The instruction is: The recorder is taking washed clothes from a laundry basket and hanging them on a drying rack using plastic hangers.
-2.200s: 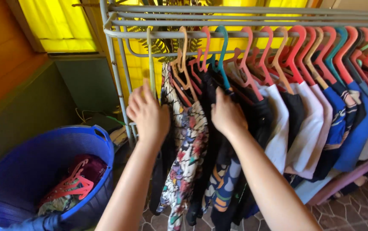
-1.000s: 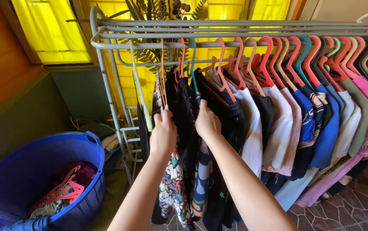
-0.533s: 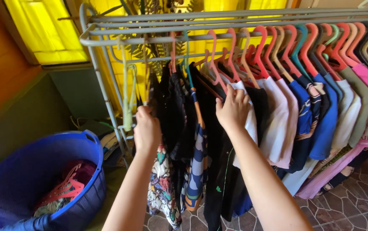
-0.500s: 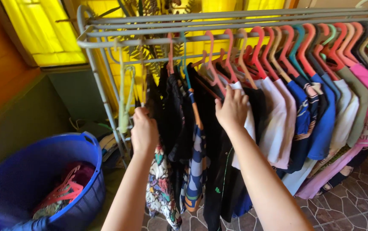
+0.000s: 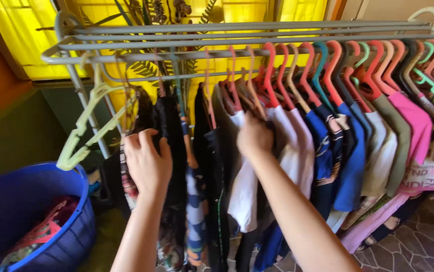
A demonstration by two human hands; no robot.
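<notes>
Black garment (image 5: 169,126) on the rail is pinched in the left hand (image 5: 146,163); right hand (image 5: 254,137) seemingly grips a white shirt (image 5: 242,191); part them gently, hooks seated.

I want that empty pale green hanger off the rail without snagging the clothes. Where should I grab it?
Take the pale green hanger by its bare sloping arm, coming from the left, the blue basket side. It hangs empty and tilted, clear of the black garment under the left hand, so a grip there touches no cloth.
</notes>
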